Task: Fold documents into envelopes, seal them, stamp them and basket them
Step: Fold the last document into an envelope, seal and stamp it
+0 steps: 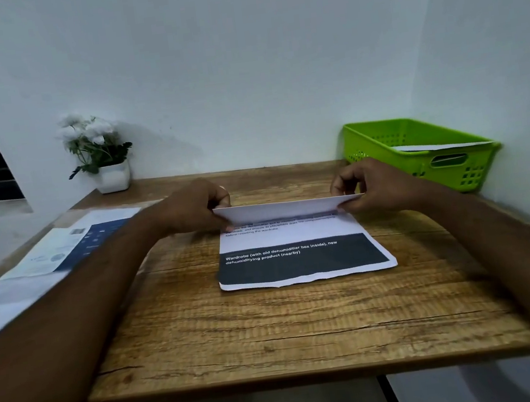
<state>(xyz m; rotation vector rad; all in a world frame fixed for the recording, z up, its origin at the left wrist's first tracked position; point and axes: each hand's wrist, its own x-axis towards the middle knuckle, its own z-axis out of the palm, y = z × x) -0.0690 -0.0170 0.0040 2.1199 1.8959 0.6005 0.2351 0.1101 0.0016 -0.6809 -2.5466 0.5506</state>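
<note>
A printed document (300,256) with a dark band near its front edge lies in the middle of the wooden table (273,333). Its far part is folded over toward me, white back showing. My left hand (194,209) pinches the left end of that folded flap. My right hand (371,184) pinches the right end. A green plastic basket (418,152) stands at the back right with a white envelope inside it.
More printed sheets and white paper (47,257) lie on the left side of the table, partly under my left forearm. A white pot of white flowers (101,154) stands at the back left. Walls close off the back and right.
</note>
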